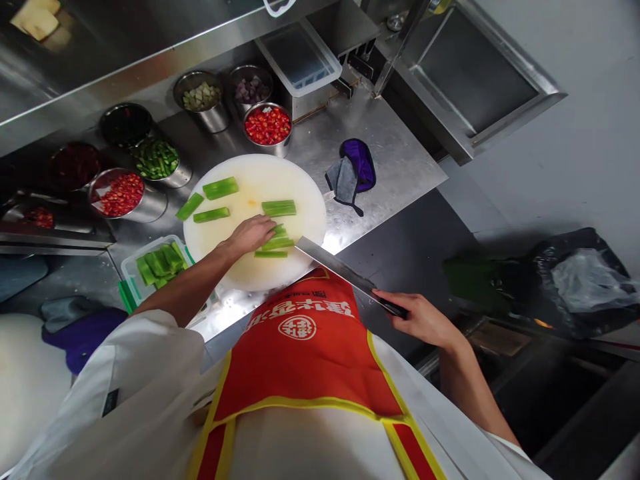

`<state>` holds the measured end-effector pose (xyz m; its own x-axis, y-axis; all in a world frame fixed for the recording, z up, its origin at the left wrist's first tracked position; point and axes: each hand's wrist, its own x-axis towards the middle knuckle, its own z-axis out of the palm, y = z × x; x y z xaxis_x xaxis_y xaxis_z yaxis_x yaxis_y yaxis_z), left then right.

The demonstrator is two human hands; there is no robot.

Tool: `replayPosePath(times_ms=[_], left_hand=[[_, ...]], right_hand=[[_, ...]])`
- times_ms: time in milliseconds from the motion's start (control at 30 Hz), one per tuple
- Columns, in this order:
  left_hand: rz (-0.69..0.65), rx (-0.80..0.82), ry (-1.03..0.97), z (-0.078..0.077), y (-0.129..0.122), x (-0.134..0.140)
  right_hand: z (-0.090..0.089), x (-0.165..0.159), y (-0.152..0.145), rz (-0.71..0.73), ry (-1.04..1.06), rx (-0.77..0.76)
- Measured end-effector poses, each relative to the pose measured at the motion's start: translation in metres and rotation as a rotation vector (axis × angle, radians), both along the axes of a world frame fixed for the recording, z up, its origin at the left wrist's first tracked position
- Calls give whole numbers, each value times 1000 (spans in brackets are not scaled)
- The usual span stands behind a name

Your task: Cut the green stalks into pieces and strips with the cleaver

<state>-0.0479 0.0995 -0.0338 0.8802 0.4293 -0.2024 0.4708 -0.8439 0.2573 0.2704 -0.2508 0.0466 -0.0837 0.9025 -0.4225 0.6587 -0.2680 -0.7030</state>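
Note:
On the round white cutting board (240,267) lie several flat green vegetable pieces (221,188). My left hand (253,233) rests over the board, its fingers bent and pressed together on the cut green vegetable strips (278,244) near the right side. Part of those strips is hidden under the fingertips. Wrapped round a black handle, my right hand (417,316) grips a kitchen knife (336,265) in front of my apron. The blade points up and left, its tip at the board's right edge, close to the strips.
A clear container (131,270) of green pieces stands left of the board. Behind are metal pots of chopped red chillies (269,125), green chillies (157,159) and diced vegetables (201,97). Purple-grey cloths (358,165) lie on the steel counter (400,157). A shelf (150,50) overhangs the back.

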Motion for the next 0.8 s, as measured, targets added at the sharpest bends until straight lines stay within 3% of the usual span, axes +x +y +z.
replayPosePath(times_ms=[233, 367, 467, 600, 700, 800], left_hand=[[1, -1, -108, -4, -16, -6], [120, 24, -148, -7, -19, -10], [155, -50, -111, -10, -17, -10], [128, -104, -104, -14, -15, -9], [90, -120, -140, -15, -16, -8], [101, -128, -157, -14, -19, -9]], right_hand=[[-3, -4, 1, -30, -12, -2], [-2, -5, 2, -53, 10, -12], [-5, -8, 2, -106, 85, -52], [-22, -18, -1, -338, 460, -262], [-47, -26, -1, -559, 777, -347], [-76, -27, 4, -673, 969, -379]])
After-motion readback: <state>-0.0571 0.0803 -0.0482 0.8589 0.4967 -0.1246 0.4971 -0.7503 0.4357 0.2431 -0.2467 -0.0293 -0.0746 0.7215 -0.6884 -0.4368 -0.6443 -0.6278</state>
